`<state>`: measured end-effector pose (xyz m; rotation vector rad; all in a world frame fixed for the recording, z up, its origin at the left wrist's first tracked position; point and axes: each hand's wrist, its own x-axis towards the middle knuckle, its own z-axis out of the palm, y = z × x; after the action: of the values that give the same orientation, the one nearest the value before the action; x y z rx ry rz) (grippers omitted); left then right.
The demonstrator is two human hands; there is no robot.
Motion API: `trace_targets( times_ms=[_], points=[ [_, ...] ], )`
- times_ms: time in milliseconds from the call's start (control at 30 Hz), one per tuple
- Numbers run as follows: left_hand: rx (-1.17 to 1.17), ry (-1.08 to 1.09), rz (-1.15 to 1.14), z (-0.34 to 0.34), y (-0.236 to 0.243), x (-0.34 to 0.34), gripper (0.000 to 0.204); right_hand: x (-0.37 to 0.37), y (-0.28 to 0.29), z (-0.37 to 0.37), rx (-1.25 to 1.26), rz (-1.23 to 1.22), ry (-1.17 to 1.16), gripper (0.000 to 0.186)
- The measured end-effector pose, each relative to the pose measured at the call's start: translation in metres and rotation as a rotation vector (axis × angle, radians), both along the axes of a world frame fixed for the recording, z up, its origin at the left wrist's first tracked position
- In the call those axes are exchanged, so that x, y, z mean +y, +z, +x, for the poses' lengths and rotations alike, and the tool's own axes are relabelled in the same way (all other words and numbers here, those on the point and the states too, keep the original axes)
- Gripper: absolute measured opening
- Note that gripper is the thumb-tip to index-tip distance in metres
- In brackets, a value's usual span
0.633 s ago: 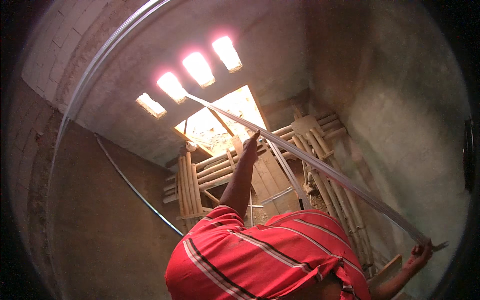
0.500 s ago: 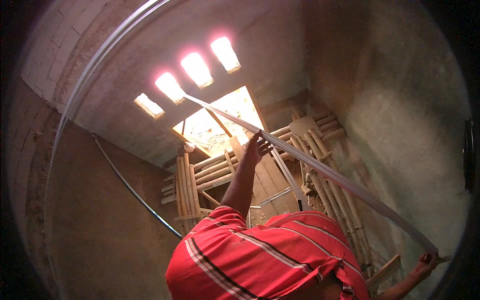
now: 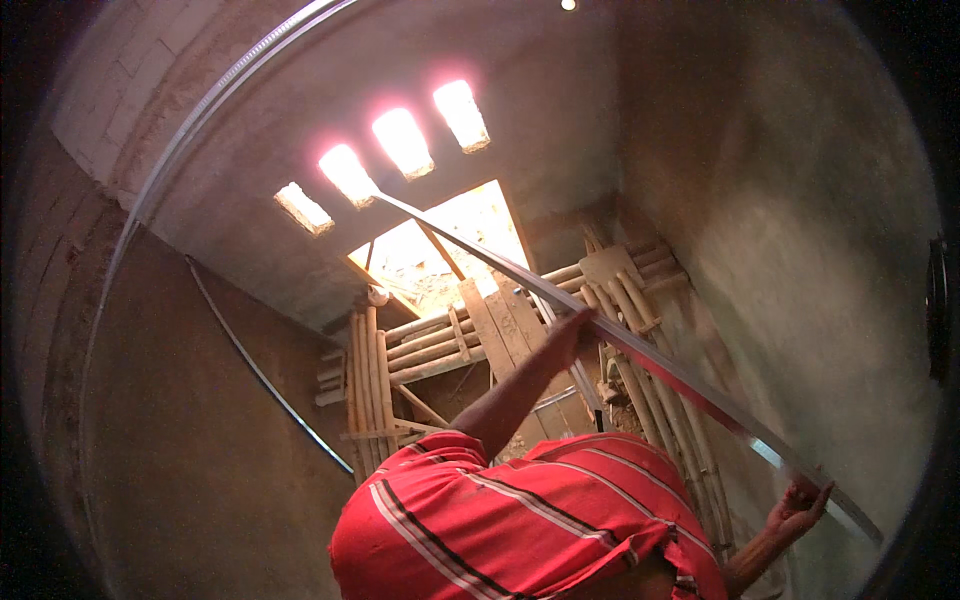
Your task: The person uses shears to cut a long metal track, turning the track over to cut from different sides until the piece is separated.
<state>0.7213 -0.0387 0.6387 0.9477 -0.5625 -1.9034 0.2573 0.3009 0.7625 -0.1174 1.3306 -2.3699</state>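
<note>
A long, straight silvery metal channel (image 3: 655, 362) slants from the bright wall openings at the upper middle down to the lower right. Around its middle part my left hand (image 3: 575, 335) is closed, the arm stretched out ahead; its fingers are partly behind the metal. Close to the lower right end, my right hand (image 3: 798, 508) holds the channel loosely, with fingertips showing at both its edges. The end of the channel extends past this hand toward the right wall. My red striped shirt (image 3: 530, 520) covers the bottom of the view.
Bamboo pole scaffolding (image 3: 425, 350) with wooden planks (image 3: 490, 325) stands below and ahead. A window opening (image 3: 480, 225) and several bright slots (image 3: 403, 143) pierce the far wall. Another curved-looking metal strip (image 3: 190, 130) runs along the left, and a thin strip (image 3: 265, 375) leans against the left wall.
My left hand has shifted right and down along the channel. My right hand has moved left and up from its end, leaving a stretch of metal beyond the hand.
</note>
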Motion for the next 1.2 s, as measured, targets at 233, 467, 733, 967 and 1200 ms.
trace_targets(
  times_ms=[233, 467, 733, 967, 1200],
  points=[
    [0.228, 0.072, 0.122, -0.02, 0.001, 0.024, 0.041, 0.071, -0.052, -0.089, -0.028, 0.181, -0.183, 0.032],
    [0.187, 0.503, -0.026, 0.09, -0.062, -0.032, 0.041, 0.114, -0.063, -0.151, -0.009, 0.146, -0.283, 0.032],
    [0.095, 0.536, -0.047, 0.141, -0.046, -0.053, 0.035, 0.222, -0.065, -0.242, 0.293, 0.426, -0.483, 0.044],
    [0.012, 0.217, 0.007, 0.081, -0.029, 0.013, 0.031, 0.236, -0.04, -0.247, 0.47, 0.564, -0.627, 0.048],
    [0.25, -0.223, 0.003, 0.015, -0.045, 0.079, 0.035, 0.302, -0.029, -0.356, 1.141, 1.032, -0.666, 0.052]
  ],
)
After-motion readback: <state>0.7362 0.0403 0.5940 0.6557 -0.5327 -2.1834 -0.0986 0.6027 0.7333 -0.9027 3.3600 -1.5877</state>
